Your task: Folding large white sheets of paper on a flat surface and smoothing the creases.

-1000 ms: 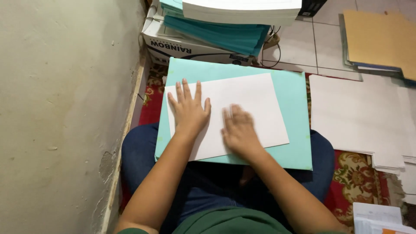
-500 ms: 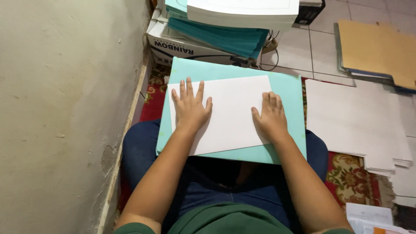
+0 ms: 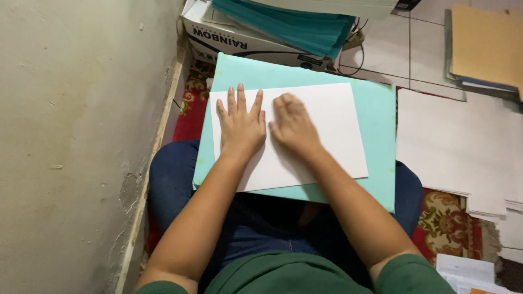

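- Nearest the camera, green sleeves (image 3: 283, 275) and two bare forearms reach forward over crossed legs in blue jeans (image 3: 169, 185); the person sits on a red patterned rug (image 3: 447, 226), close beside a plastered wall (image 3: 76, 136) on their left.
- A pale teal board (image 3: 376, 136) rests across the lap, tilted a little; its near edge overhangs the jeans.
- A white sheet (image 3: 332, 136) lies flat on the board, inside its edges, with a teal margin showing above and to the right.
- The left hand (image 3: 241, 126) lies palm down on the left part of the sheet; its fingers are straight and spread apart, gripping nothing, only pressing on the paper.
- The right hand (image 3: 294, 126) lies just beside it, thumb side almost touching the left hand; it too is flat on the sheet with fingers loosely together and slightly blurred; it grasps nothing.
- To the right, on the floor, a spread of white sheets (image 3: 457, 147) lies partly on the rug and partly on the tiles (image 3: 387, 49), close beside the board's edge.
- Beyond the board stands a white cardboard box (image 3: 229, 38), touching or nearly touching the board's far edge; a stack of teal paper (image 3: 289, 24) sits on it; a thin cable (image 3: 354, 57) curls on the tiles just right of it.
- Farthest right, a pile of tan card (image 3: 485, 43) lies on the tiles, well apart from the hands.
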